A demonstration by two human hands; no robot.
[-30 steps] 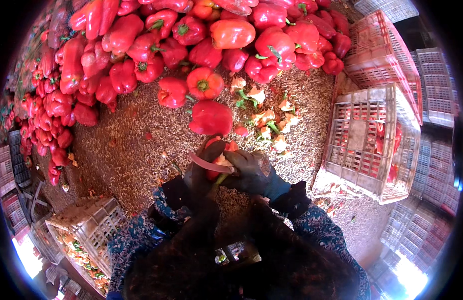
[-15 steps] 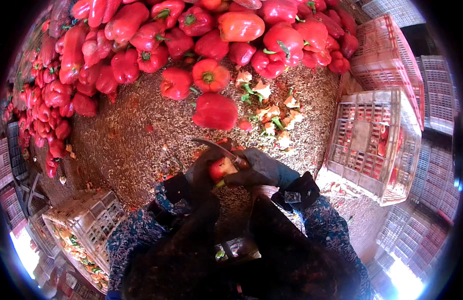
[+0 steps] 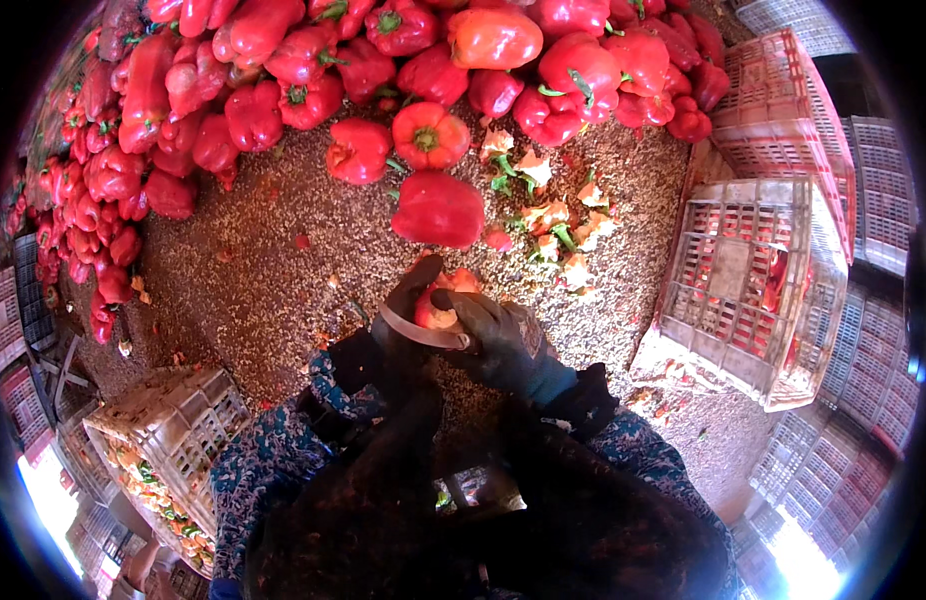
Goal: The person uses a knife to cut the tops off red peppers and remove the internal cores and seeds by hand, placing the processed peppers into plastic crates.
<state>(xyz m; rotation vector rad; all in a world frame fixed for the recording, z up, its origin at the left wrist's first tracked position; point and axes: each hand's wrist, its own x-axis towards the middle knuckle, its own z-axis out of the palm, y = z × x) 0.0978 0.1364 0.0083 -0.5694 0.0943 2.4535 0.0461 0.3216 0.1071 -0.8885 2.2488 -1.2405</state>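
My left hand (image 3: 401, 345), in a dark glove, is wrapped round a red bell pepper (image 3: 430, 312) with a pale cut area showing. My right hand (image 3: 503, 345), in a grey-blue glove, grips a knife with a curved blade (image 3: 415, 330). The blade lies across the near side of the pepper, and the knife's handle is hidden in my fingers. Just beyond my hands a whole red bell pepper (image 3: 438, 210) rests on the seed-strewn ground. Several cut pepper tops (image 3: 553, 225) with green stems lie to its right.
A large heap of red bell peppers (image 3: 308, 55) spreads over the far side and left. At right stands a pale plastic crate (image 3: 725, 270) with red pieces inside, beside a pink crate (image 3: 778, 110). Another crate (image 3: 178, 415), with orange and green trimmings, sits lower left.
The curved blade has swung from beyond the pepper to its near side, its tip now pointing left near my left fingers. My right hand has turned around the pepper.
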